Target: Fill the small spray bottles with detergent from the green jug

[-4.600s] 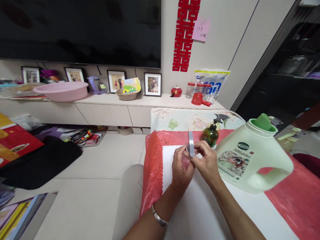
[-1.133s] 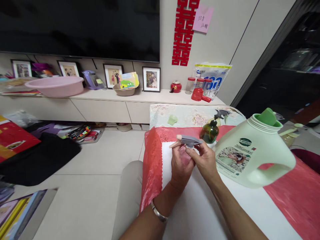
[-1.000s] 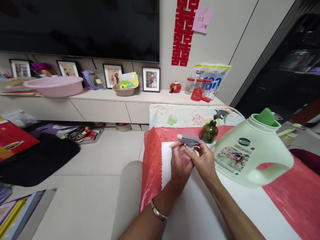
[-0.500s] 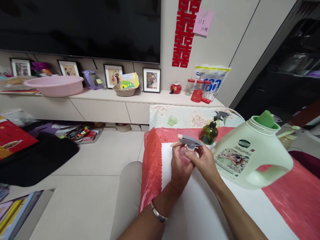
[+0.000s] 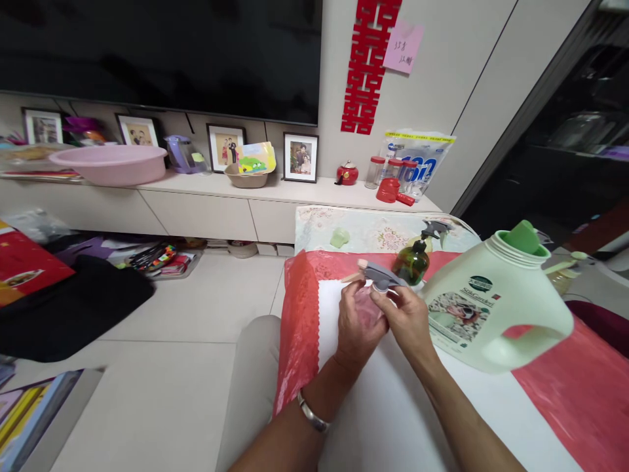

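Note:
A small pink see-through spray bottle (image 5: 366,307) with a grey trigger head is between my hands, over the white sheet on the table. My left hand (image 5: 352,328) wraps round the bottle's body. The fingers of my right hand (image 5: 407,318) close on the collar just under the grey spray head (image 5: 382,275). The bottle's lower part is hidden by my hands. Just to the right stands a large pale green jug (image 5: 472,314) with its mouth uncapped and a green piece inside the opening. Behind my right hand is a dark green spray bottle (image 5: 411,263).
A red plastic cover (image 5: 299,314) lies over the table, under a white sheet (image 5: 393,406). A light green cap (image 5: 339,237) sits on the floral cloth. Farther back, a cabinet top holds a pink basin (image 5: 111,164), picture frames, lidded jars and a detergent bag (image 5: 420,160).
The spray head has shifted slightly right and tilted, its right end lower. My right hand has moved a little right with it, while my left still holds the bottle.

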Action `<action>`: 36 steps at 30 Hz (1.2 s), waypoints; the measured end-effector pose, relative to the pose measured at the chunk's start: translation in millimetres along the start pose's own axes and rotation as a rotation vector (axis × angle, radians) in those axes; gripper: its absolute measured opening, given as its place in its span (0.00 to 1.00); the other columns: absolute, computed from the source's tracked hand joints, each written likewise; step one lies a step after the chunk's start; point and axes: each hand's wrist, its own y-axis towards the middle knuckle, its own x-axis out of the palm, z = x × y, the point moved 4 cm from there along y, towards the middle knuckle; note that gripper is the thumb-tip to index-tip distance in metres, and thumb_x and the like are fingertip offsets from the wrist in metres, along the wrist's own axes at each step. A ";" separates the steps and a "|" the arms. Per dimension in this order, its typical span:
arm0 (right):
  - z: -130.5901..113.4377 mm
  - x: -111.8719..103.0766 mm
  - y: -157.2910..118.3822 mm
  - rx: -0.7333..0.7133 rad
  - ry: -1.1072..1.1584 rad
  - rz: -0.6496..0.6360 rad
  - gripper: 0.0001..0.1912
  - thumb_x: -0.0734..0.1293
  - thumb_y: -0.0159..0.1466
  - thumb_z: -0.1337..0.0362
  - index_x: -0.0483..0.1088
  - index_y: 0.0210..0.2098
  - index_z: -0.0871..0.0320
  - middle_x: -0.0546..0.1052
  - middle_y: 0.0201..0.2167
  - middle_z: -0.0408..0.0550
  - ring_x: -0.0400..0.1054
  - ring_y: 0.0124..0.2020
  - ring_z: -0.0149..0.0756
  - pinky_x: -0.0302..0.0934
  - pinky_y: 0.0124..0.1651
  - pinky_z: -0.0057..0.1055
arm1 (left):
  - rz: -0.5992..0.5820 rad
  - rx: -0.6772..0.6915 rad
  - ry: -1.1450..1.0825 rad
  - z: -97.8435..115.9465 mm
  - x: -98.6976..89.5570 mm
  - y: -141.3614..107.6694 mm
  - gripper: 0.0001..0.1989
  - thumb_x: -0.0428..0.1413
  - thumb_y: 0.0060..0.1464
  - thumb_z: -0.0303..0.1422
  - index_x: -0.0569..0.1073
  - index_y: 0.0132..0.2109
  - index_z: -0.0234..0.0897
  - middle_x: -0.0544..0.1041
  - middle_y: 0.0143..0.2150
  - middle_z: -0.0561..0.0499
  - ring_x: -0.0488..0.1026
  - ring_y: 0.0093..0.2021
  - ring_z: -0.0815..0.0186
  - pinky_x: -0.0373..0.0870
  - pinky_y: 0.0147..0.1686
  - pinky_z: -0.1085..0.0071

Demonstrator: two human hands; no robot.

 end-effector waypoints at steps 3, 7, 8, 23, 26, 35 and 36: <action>-1.5 -18.1 1.9 0.060 0.068 0.061 0.25 0.75 0.57 0.49 0.74 0.41 0.65 0.74 0.41 0.51 0.68 0.39 0.32 0.64 0.43 0.28 | -0.015 0.046 0.016 4.9 -5.9 -2.3 0.29 0.56 0.58 0.43 0.62 0.62 0.35 0.68 0.60 0.36 0.65 0.62 0.49 0.59 0.63 0.50; -19.2 -43.1 -0.2 0.090 0.179 0.109 0.26 0.77 0.53 0.47 0.74 0.38 0.63 0.74 0.42 0.51 0.69 0.42 0.35 0.65 0.43 0.26 | -0.060 -0.117 -0.134 -3.0 -10.2 -2.6 0.25 0.48 0.63 0.49 0.70 0.57 0.35 0.71 0.57 0.39 0.70 0.56 0.53 0.64 0.59 0.55; -26.2 -48.6 -1.9 0.089 0.204 0.112 0.26 0.78 0.52 0.47 0.74 0.37 0.63 0.74 0.41 0.51 0.69 0.43 0.35 0.65 0.44 0.26 | -0.106 -0.180 -0.202 -6.2 -8.0 -2.8 0.25 0.48 0.63 0.50 0.71 0.55 0.36 0.73 0.55 0.41 0.72 0.53 0.54 0.66 0.57 0.57; -89.0 -117.6 -40.7 0.061 0.178 0.139 0.16 0.79 0.55 0.58 0.75 0.37 0.59 0.74 0.43 0.51 0.70 0.44 0.35 0.68 0.45 0.25 | -0.879 -0.694 -0.877 8.1 17.4 -23.6 0.28 0.66 0.51 0.39 0.71 0.58 0.37 0.75 0.54 0.39 0.78 0.41 0.59 0.73 0.42 0.63; -95.5 -147.0 -60.0 0.067 0.064 0.159 0.15 0.78 0.56 0.59 0.76 0.39 0.59 0.73 0.40 0.51 0.69 0.44 0.36 0.69 0.48 0.29 | -0.906 -0.692 -0.830 1.9 17.5 -25.0 0.26 0.65 0.52 0.39 0.72 0.57 0.37 0.74 0.56 0.37 0.78 0.43 0.57 0.72 0.42 0.64; -80.8 -288.4 -100.6 0.294 -0.173 0.494 0.30 0.81 0.44 0.49 0.76 0.39 0.62 0.73 0.43 0.52 0.69 0.43 0.38 0.67 0.37 0.20 | -0.778 -0.759 -0.616 -13.4 16.0 -24.2 0.24 0.64 0.52 0.40 0.74 0.56 0.41 0.74 0.54 0.40 0.74 0.44 0.59 0.71 0.41 0.64; -75.1 -304.8 -98.7 0.304 -0.188 0.532 0.31 0.81 0.43 0.48 0.76 0.39 0.63 0.73 0.42 0.53 0.69 0.42 0.39 0.66 0.36 0.19 | -0.782 -0.765 -0.601 -12.3 15.6 -24.5 0.24 0.64 0.53 0.40 0.74 0.56 0.41 0.74 0.55 0.40 0.74 0.44 0.58 0.71 0.42 0.64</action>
